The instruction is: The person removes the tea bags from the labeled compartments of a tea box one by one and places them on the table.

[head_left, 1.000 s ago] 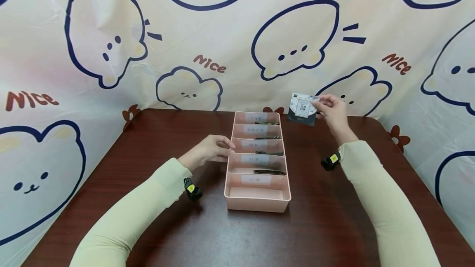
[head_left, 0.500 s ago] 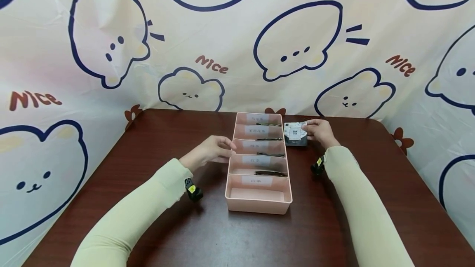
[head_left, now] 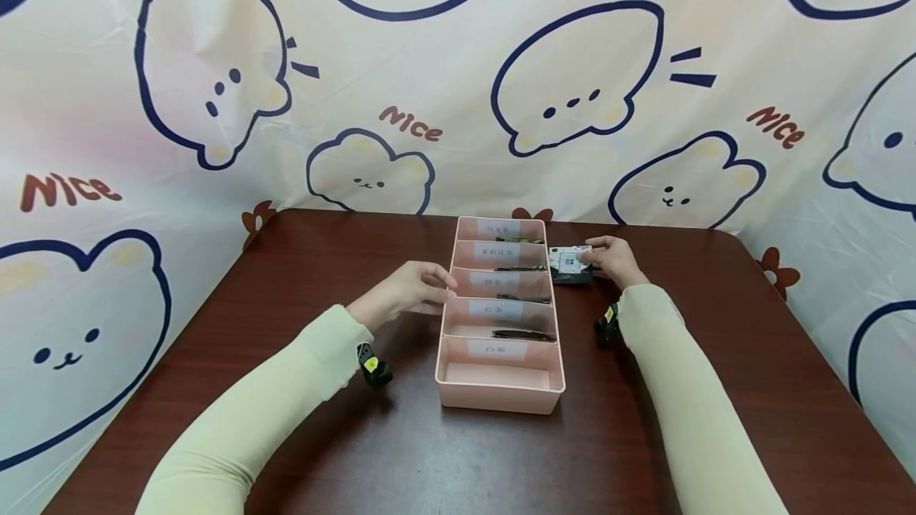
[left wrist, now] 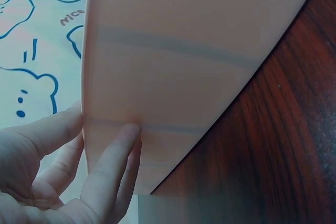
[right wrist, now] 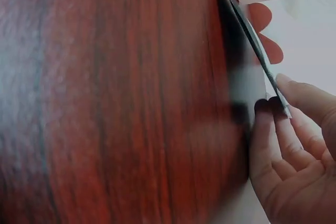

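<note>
A long pink divided box [head_left: 501,400] stands on the table, with a white label in each compartment. My left hand [head_left: 402,292] holds its left wall; in the left wrist view some fingertips [left wrist: 131,129] press the outer side while others reach the rim. Right of the box, low over the table, my right hand [head_left: 614,262] pinches a tea bag sachet [head_left: 570,262], white above and dark below. The right wrist view shows the sachet [right wrist: 252,40] edge-on and tilted, between thumb and fingers. Thin dark sachets [head_left: 524,334] stand in the back compartments; the front compartment holds none.
The dark wooden table [head_left: 343,435] reaches back to a cartoon-printed cloth backdrop [head_left: 458,86], which also hangs at both sides. A black wrist camera [head_left: 374,368] hangs below the left cuff, another [head_left: 607,328] by the right one.
My right hand has lowered the sachet from above the table's back edge to beside the box, moving toward me and slightly left. The left hand stays at the box wall.
</note>
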Demonstrator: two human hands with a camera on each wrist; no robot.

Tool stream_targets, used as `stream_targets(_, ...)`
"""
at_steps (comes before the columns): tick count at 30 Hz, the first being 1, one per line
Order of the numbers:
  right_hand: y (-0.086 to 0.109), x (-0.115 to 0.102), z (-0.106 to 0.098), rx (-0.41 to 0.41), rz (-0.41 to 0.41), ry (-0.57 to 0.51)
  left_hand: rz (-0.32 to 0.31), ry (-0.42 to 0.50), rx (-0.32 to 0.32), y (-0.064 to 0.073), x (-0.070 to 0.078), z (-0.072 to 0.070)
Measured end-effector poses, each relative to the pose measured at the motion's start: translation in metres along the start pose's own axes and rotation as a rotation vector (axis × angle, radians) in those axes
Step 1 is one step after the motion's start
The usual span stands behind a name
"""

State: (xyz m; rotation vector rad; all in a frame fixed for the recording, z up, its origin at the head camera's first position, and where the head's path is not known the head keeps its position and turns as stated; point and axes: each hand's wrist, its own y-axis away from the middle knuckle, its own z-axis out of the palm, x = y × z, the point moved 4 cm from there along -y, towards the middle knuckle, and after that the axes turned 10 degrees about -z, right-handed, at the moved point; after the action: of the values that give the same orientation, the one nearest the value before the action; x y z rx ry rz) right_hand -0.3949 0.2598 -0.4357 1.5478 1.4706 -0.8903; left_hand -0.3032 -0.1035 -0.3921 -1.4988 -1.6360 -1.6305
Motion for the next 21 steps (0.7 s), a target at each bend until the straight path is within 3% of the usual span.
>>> stream_targets(7,0.0031,-0.0036,-0.0015,-0.02,-0.034,0.134,-0.002,-0.008,-0.006,-0.0003,0.0011,0.0002)
stream_targets(21,0.0011,-0.0033,-0.0003,-0.011,-0.082,0.226,-0.003,0.016,-0.024,-0.001,0.0018,0.0011)
